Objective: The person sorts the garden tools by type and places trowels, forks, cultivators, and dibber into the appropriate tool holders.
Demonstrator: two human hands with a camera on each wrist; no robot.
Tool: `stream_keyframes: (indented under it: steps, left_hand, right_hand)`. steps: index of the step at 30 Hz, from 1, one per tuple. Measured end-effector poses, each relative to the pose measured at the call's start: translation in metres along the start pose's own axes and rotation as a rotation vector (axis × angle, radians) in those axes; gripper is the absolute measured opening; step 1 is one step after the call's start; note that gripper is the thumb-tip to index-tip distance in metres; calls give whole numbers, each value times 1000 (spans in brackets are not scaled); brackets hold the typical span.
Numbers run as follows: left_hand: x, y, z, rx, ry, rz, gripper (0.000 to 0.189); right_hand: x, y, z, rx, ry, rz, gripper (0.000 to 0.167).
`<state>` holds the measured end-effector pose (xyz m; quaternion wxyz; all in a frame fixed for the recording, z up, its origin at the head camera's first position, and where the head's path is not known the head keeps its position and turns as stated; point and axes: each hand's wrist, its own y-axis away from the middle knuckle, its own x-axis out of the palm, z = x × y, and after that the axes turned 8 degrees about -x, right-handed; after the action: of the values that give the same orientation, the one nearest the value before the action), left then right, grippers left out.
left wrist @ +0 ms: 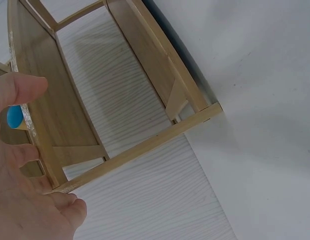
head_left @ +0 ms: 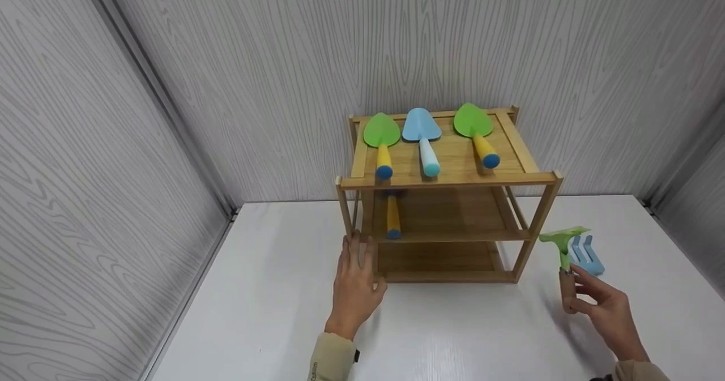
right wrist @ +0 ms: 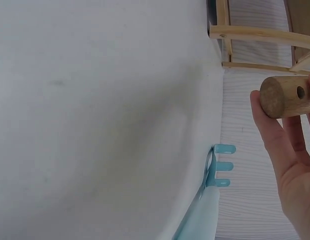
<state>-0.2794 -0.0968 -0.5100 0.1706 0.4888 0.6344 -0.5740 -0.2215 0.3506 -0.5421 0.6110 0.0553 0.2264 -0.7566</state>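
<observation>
My right hand [head_left: 609, 313] pinches the wooden handle [right wrist: 287, 97] of a small garden tool with a green head [head_left: 562, 238], raised above the table. The head is seen edge-on, so its exact kind is unclear. My left hand [head_left: 355, 290] touches the front left corner of a wooden rack [head_left: 447, 181] at middle-shelf height, fingers mostly straight. On the top shelf lie two green trowels [head_left: 381, 129] with yellow handles and a blue trowel [head_left: 420, 125]. A yellow handle [head_left: 393, 217] with a blue end sticks out on the middle shelf; its head is hidden.
A light blue hand rake [head_left: 592, 265] lies on the white table [head_left: 272, 290], right of the rack and behind my right hand. Grey wood-patterned walls [head_left: 272, 86] enclose the table at the back and both sides.
</observation>
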Motion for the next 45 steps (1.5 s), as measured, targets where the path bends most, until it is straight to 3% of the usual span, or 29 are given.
stream_keyframes:
  steps: [9,22,45]
  left_hand:
    - [-3,0,-1,-16,5,29,80]
    - [-2,0,0,5,9,9,78]
    - [-1,0,-1,-22,-42,25,77]
  right_hand:
    - [11,-1,4,-55,-40,-15,68]
    - [26,-5,17,-110,-88,21,64]
    - [46,-20,46,-193,-38,112,63]
